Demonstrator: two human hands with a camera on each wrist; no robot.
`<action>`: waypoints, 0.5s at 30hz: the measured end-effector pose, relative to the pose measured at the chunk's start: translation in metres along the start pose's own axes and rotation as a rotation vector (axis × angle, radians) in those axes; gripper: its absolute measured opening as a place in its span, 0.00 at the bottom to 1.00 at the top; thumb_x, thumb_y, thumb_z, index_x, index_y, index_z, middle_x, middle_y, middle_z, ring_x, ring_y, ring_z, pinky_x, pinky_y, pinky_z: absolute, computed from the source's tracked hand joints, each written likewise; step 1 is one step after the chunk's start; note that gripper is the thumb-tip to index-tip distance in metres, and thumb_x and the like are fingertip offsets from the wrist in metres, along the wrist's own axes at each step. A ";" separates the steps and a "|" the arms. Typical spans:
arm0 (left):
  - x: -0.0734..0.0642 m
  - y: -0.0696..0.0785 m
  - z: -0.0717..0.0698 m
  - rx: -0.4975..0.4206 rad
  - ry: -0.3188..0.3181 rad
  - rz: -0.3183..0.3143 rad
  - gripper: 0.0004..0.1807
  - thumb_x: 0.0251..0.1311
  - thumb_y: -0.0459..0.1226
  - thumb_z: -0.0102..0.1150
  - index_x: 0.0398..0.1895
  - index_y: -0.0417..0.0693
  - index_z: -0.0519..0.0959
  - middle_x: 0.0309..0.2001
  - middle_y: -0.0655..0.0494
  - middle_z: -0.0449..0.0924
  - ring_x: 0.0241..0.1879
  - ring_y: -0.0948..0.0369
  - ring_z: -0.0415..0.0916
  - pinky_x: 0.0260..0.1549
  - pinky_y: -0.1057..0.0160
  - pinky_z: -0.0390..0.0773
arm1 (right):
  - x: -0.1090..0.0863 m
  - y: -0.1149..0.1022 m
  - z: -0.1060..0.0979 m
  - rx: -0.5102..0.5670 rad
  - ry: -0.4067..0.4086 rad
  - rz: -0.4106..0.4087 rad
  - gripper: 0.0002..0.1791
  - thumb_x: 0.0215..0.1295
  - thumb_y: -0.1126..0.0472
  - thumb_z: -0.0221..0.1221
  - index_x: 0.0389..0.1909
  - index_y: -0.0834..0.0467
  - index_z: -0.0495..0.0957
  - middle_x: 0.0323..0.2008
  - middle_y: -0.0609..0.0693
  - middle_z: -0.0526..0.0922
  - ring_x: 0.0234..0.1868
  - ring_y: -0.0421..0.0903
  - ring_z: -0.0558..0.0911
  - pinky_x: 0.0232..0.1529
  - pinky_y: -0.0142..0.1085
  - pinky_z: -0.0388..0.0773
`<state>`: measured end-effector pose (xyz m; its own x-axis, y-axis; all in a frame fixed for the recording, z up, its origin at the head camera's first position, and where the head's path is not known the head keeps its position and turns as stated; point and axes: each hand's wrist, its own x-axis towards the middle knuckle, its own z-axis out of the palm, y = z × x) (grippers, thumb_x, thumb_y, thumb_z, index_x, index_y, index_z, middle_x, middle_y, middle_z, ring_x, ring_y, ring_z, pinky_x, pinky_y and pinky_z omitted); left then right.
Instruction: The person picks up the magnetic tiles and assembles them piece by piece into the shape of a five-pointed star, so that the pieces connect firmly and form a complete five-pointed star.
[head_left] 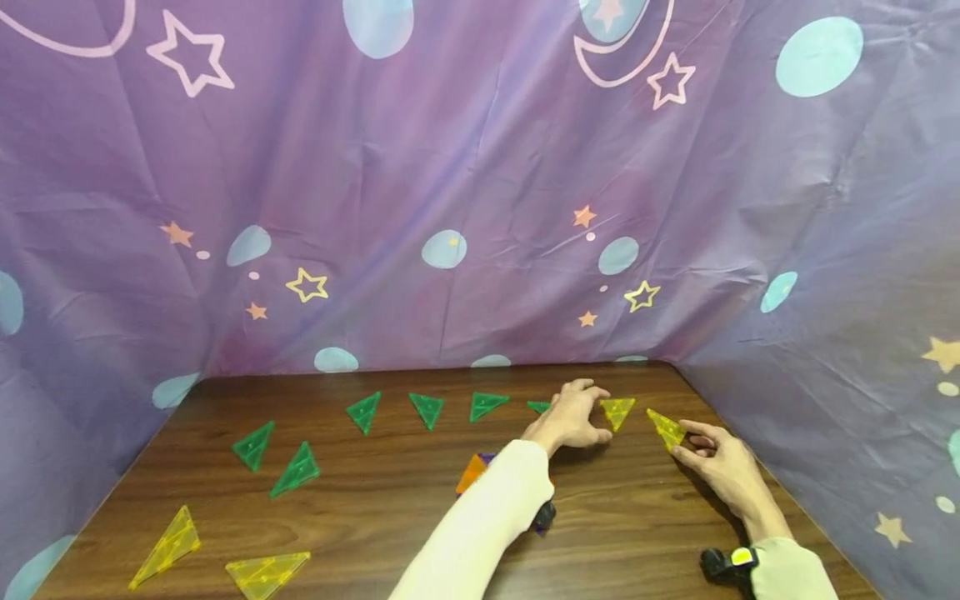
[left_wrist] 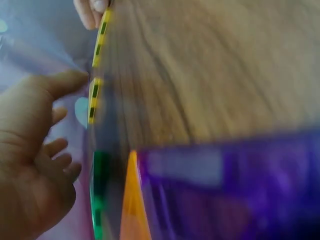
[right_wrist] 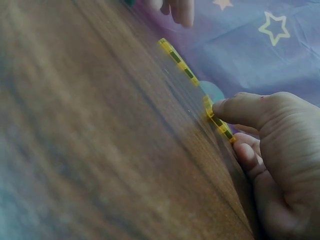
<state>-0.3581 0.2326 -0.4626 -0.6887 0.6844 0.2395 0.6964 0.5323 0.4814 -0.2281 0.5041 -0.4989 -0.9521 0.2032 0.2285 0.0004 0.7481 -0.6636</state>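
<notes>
My right hand [head_left: 720, 471] pinches the edge of a yellow triangular magnetic tile [head_left: 664, 428] at the right side of the table. In the right wrist view, the thumb lies on that yellow tile [right_wrist: 220, 125] and the fingers are at its near end. My left hand [head_left: 573, 418] hovers with spread fingers and holds nothing. Just right of it lies another yellow triangular tile [head_left: 618, 412]; a green tile [head_left: 537, 407] is partly hidden behind the hand. The left forearm covers part of an orange tile [head_left: 471, 475] and a purple tile [left_wrist: 200, 185].
Several green triangular tiles [head_left: 427, 409] lie in an arc across the back and left of the wooden table [head_left: 360, 517]. Two yellow tiles [head_left: 266, 573] are at the front left. A purple patterned cloth [head_left: 450, 183] hangs behind and along both sides.
</notes>
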 end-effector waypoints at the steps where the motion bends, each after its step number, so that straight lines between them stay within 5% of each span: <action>1: 0.000 0.002 0.001 0.043 -0.018 -0.013 0.38 0.65 0.48 0.80 0.78 0.54 0.78 0.84 0.49 0.67 0.84 0.54 0.61 0.78 0.56 0.68 | 0.000 0.000 0.000 -0.002 -0.010 0.002 0.38 0.76 0.51 0.73 0.77 0.68 0.73 0.66 0.79 0.77 0.59 0.67 0.84 0.43 0.23 0.79; 4: 0.002 0.008 0.005 0.107 -0.068 -0.031 0.39 0.67 0.49 0.78 0.80 0.58 0.75 0.87 0.52 0.62 0.86 0.56 0.55 0.79 0.55 0.66 | 0.002 -0.001 -0.001 -0.010 -0.010 0.004 0.38 0.76 0.50 0.73 0.76 0.68 0.74 0.65 0.78 0.79 0.59 0.66 0.84 0.43 0.23 0.78; 10: 0.007 0.009 0.014 0.175 -0.159 -0.019 0.38 0.71 0.51 0.74 0.82 0.60 0.74 0.85 0.57 0.66 0.85 0.59 0.59 0.77 0.57 0.67 | 0.000 0.001 0.001 -0.024 0.026 -0.025 0.36 0.73 0.54 0.75 0.73 0.69 0.77 0.63 0.78 0.81 0.56 0.64 0.86 0.43 0.23 0.78; 15: 0.015 -0.001 0.023 0.249 -0.108 0.000 0.31 0.68 0.52 0.75 0.75 0.64 0.83 0.73 0.62 0.78 0.73 0.60 0.71 0.63 0.60 0.75 | 0.001 0.001 0.003 -0.024 0.041 -0.037 0.35 0.73 0.54 0.75 0.73 0.68 0.78 0.63 0.78 0.81 0.55 0.63 0.87 0.43 0.23 0.78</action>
<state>-0.3639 0.2541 -0.4790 -0.6726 0.7263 0.1421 0.7337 0.6294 0.2558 -0.2305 0.5027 -0.5016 -0.9381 0.2008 0.2822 -0.0267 0.7703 -0.6371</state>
